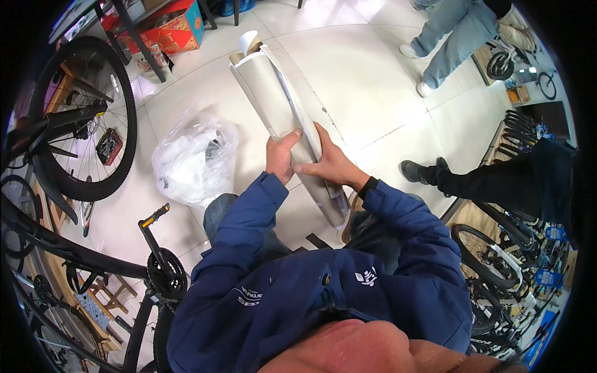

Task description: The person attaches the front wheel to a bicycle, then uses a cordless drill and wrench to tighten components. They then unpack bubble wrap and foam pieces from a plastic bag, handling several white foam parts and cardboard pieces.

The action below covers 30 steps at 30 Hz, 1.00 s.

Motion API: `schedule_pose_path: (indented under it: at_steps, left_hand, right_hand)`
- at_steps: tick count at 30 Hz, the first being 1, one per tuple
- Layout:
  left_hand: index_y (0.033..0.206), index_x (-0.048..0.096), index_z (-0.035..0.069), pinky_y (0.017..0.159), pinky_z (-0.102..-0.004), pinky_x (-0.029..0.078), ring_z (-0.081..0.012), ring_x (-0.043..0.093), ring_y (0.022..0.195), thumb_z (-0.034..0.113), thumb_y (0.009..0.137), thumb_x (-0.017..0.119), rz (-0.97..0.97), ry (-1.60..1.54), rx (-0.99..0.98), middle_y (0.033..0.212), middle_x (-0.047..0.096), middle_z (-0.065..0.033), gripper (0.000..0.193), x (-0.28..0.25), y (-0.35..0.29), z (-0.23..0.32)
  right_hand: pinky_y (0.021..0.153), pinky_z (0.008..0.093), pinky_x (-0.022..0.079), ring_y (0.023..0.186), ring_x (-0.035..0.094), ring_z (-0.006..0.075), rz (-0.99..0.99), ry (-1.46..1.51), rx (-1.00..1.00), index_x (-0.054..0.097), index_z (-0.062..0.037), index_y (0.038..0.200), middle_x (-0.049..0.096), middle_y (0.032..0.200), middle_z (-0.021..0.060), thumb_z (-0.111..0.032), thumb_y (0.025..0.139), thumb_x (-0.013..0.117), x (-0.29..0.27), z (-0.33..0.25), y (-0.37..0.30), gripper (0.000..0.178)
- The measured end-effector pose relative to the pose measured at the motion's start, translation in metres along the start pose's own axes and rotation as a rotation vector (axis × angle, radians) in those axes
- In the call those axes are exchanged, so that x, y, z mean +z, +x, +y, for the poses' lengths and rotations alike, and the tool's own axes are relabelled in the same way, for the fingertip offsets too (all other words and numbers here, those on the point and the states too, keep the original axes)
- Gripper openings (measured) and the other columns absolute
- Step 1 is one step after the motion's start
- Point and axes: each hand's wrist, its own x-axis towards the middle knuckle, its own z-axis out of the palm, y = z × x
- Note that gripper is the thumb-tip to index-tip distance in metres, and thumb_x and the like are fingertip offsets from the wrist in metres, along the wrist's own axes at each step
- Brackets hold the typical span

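A long roll of stiff beige sheet (266,93) with white inner layers slants in front of me. Its far end is loosely rolled, with a curled flap sticking out. My left hand (282,155) is closed around its left side, thumb on top. Slightly nearer to me, my right hand (333,163) grips the right side, thumb across the roll. The near end reaches down between my knees, close to a shoe. To the left on the floor lies a crumpled bundle of clear bubble wrap (196,158) with white material inside.
A black bicycle wheel (127,137) and pedal crank (165,270) stand at the left. Behind them is a red box (180,31). One person in blue jeans (448,40) and another in dark trousers (485,180) stand to the right. Several bicycles (488,255) line the right side.
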Motion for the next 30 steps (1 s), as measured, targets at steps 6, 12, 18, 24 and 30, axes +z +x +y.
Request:
schedule_pose_path:
  at_steps: [6, 12, 18, 24, 30]
  left_hand:
    - [0.138, 0.057, -0.002, 0.097, -0.0374, 0.054, -0.0241, 0.067, 0.112, 0.008, 0.096, 0.064, 0.113, 0.012, 0.058, 0.128, 0.068, -0.0114, 0.044, -0.005, -0.003, -0.02]
    - [0.146, 0.049, -0.001, 0.109, -0.0431, 0.047, -0.0286, 0.059, 0.126, 0.02, 0.099, 0.061, -0.107, -0.113, -0.024, 0.138, 0.062, -0.0152, 0.053, -0.018, 0.002, -0.003]
    - [0.135, 0.051, -0.01, 0.113, -0.0505, 0.048, -0.0311, 0.062, 0.119, 0.042, 0.101, 0.067, -0.195, -0.227, -0.036, 0.128, 0.063, -0.0184, 0.064, -0.024, 0.006, 0.032]
    - [0.129, 0.058, -0.004, 0.094, -0.0378, 0.055, -0.0233, 0.066, 0.104, 0.023, 0.095, 0.078, 0.127, 0.035, 0.024, 0.111, 0.067, -0.0128, 0.048, -0.019, 0.013, 0.021]
    - [0.13, 0.06, -0.005, 0.087, -0.0342, 0.052, -0.0183, 0.064, 0.099, 0.025, 0.093, 0.08, 0.28, 0.162, 0.246, 0.114, 0.068, -0.0098, 0.051, -0.012, 0.02, 0.015]
  right_hand:
    - [0.103, 0.0469, 0.052, 0.123, 0.061, 0.0527, -0.011, -0.33, -0.003, -0.006, 0.0011, 0.164, 0.054, 0.137, 0.0412, -0.018, 0.082, 0.079, 0.031, -0.009, -0.003, 0.119]
    - [0.099, 0.0475, 0.053, 0.112, 0.063, 0.0553, -0.21, -0.17, 0.118, -0.008, 0.0045, 0.162, 0.049, 0.136, 0.0468, -0.026, 0.086, 0.073, 0.012, -0.005, 0.011, 0.115]
    - [0.11, 0.0399, 0.045, 0.127, 0.06, 0.0436, -0.411, 0.011, -0.018, -0.005, 0.0071, 0.162, 0.055, 0.136, 0.0377, -0.035, 0.088, 0.071, 0.004, -0.015, 0.005, 0.114]
    - [0.104, 0.044, 0.051, 0.12, 0.064, 0.0471, -0.26, -0.199, 0.146, 0.018, 0.0108, 0.155, 0.059, 0.129, 0.0395, -0.034, 0.081, 0.08, 0.032, -0.021, 0.006, 0.107]
    - [0.078, 0.0527, 0.057, 0.087, 0.069, 0.0531, -0.043, -0.357, 0.13, 0.04, 0.0135, 0.121, 0.067, 0.089, 0.0373, -0.018, 0.077, 0.076, 0.068, -0.006, 0.015, 0.065]
